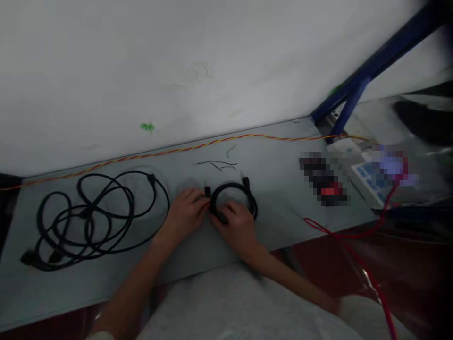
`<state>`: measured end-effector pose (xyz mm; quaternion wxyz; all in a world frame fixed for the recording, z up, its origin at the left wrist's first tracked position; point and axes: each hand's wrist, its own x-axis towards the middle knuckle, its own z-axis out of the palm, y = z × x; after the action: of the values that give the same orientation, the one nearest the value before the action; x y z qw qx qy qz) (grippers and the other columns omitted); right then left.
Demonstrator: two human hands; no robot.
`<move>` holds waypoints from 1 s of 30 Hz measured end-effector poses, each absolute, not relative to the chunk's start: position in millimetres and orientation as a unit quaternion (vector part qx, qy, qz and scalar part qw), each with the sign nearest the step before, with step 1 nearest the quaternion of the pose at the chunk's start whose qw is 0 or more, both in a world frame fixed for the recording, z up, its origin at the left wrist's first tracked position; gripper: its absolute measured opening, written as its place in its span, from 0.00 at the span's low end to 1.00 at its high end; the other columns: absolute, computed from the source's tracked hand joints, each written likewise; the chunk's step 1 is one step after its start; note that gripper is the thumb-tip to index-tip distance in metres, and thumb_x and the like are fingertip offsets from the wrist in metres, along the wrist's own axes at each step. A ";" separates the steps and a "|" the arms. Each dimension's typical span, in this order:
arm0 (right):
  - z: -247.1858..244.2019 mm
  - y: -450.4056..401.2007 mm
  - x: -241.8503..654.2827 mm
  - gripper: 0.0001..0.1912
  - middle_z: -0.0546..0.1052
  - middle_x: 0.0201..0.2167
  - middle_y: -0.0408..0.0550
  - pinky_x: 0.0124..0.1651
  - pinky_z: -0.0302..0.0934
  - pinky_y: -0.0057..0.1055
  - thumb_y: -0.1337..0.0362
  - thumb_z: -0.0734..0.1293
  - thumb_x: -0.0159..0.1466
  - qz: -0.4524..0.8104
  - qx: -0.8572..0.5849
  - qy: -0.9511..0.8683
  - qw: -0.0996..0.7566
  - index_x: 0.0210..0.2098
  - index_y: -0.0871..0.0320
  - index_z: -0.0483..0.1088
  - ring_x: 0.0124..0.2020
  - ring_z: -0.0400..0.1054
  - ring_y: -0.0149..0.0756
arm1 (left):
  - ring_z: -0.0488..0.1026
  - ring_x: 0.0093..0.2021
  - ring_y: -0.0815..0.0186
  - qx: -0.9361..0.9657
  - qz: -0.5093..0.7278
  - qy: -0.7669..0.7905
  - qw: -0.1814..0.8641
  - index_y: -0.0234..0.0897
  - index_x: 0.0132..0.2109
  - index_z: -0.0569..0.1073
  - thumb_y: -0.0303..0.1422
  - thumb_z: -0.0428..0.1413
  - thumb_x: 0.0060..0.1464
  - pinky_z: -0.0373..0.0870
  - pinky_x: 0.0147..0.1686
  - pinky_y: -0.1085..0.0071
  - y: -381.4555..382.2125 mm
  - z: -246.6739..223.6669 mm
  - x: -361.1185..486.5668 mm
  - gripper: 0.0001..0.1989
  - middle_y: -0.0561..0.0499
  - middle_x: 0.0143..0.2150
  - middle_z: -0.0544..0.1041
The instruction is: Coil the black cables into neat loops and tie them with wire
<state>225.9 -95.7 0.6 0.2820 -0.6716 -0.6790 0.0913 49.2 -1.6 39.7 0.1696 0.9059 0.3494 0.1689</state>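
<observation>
A black cable wound into a small round coil (233, 184) lies on the grey table (279, 217), with one plug near its left side and another at its upper right. My left hand (186, 212) is at the coil's left edge, its fingers closed on the cable there. On the coil's lower left, my right hand (237, 224) has its fingers curled round the cable. To the left of my hands, a longer black cable (129, 208) lies in loose, overlapping loops with several connectors.
Short thin black strands (215, 164) lie behind the coil. A twisted red-yellow wire (184, 149) runs along the wall. At the right are a blurred-out dark and red object (323, 182), a red cable (357, 257) and a blue metal frame (354, 94).
</observation>
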 end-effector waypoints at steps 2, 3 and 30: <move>-2.8 -96.0 226.1 0.08 0.78 0.31 0.47 0.43 0.61 0.38 0.59 0.71 0.70 0.074 -0.663 -0.684 0.294 0.40 0.55 0.81 0.36 0.71 0.41 | 0.75 0.45 0.60 0.916 0.162 0.328 0.167 0.40 0.45 0.82 0.27 0.57 0.65 0.73 0.48 0.62 6.9 39.3 51.7 0.08 0.47 0.43 0.80; -3.9 -95.7 226.0 0.07 0.78 0.30 0.46 0.43 0.60 0.38 0.59 0.71 0.70 0.065 -0.660 -0.688 0.296 0.40 0.54 0.82 0.35 0.71 0.41 | 0.75 0.44 0.60 0.914 0.163 0.331 0.168 0.40 0.43 0.82 0.27 0.58 0.65 0.73 0.47 0.62 8.6 38.3 52.9 0.07 0.47 0.41 0.80; -1.6 -91.1 228.1 0.09 0.78 0.29 0.46 0.42 0.56 0.38 0.61 0.69 0.71 0.092 -0.652 -0.705 0.263 0.39 0.55 0.82 0.33 0.69 0.37 | 0.71 0.41 0.60 0.966 0.032 0.202 0.155 0.40 0.35 0.77 0.33 0.57 0.66 0.65 0.48 0.63 65.5 45.0 63.9 0.09 0.49 0.36 0.76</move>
<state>228.1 -91.1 -1.6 0.2634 -0.6523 -0.7048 0.0916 63.9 65.5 45.0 0.1551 0.9664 0.2023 0.0316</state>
